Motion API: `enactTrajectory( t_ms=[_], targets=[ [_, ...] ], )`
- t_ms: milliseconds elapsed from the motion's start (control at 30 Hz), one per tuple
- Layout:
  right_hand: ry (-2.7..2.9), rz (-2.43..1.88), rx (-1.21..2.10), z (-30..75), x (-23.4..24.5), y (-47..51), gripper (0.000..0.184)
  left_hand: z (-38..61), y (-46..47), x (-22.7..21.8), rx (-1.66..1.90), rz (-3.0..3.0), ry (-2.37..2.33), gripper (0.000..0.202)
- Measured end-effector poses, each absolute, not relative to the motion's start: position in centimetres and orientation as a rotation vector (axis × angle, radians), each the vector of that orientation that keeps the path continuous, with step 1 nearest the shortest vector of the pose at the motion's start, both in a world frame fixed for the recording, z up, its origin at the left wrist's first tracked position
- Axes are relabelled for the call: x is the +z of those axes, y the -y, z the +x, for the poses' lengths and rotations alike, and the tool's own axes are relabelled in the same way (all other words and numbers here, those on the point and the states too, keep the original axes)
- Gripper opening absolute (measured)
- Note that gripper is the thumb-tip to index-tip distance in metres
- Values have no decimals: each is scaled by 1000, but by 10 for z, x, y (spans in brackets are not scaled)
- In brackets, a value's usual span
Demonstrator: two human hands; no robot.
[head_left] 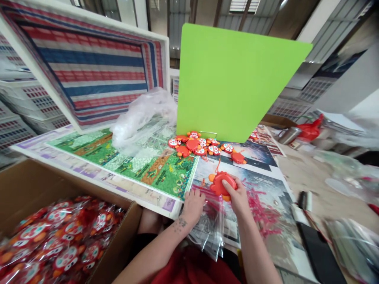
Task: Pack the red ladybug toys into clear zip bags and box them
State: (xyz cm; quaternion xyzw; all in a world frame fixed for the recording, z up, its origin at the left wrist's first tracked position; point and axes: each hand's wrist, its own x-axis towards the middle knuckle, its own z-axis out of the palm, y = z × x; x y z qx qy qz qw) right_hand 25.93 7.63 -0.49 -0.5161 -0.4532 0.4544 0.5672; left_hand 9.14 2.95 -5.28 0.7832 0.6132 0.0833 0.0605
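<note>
My right hand (239, 194) grips a red crab-like toy (219, 184) with orange feet, its thumb across the plain red back; a thin red cord rises from the toy. Just below it lies a clear plastic zip bag (211, 232) with a pink strip along its mouth. My left hand (194, 205) has its fingers curled at the bag's upper left edge, holding it. Beyond both hands, several similar toys (192, 144) lie in a loose pile, some showing white spotted faces and others their red backs.
At lower left stands a cardboard box (130, 221) full of bagged toys. A striped-lined white crate (97, 79) leans behind clear plastic bags (145, 118). A green board (231, 83) stands upright at the back. Pink strips (263, 211) and a black phone-like object (319, 252) lie to the right.
</note>
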Motion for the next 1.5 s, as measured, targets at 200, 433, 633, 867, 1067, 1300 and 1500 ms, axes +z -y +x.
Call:
enactTrajectory(
  t_ms=[200,433,633,867,1067,1300,1500],
  targets=[
    [1063,-1285,1147,286,-6,-49,48,79,-25,-69,678,2524,-1589,9],
    [1123,-1144,1335,288,-12,-50,44,75,-27,-71,717,2423,-1555,26],
    [1068,-1168,1181,273,-28,-59,43,75,-24,-63,626,2575,-1482,10],
    [1313,-1251,1123,256,-43,-65,46,75,-22,-60,722,2502,-1457,12],
    [1556,-1290,1074,241,-54,-69,50,73,-20,-57,842,2427,-1488,12],
    [1942,-1256,1051,237,-50,-67,56,73,-23,-61,870,2412,-1564,13],
    [1905,-1898,678,266,-48,-52,46,74,-28,-61,983,2225,-1422,8]
  ],
)
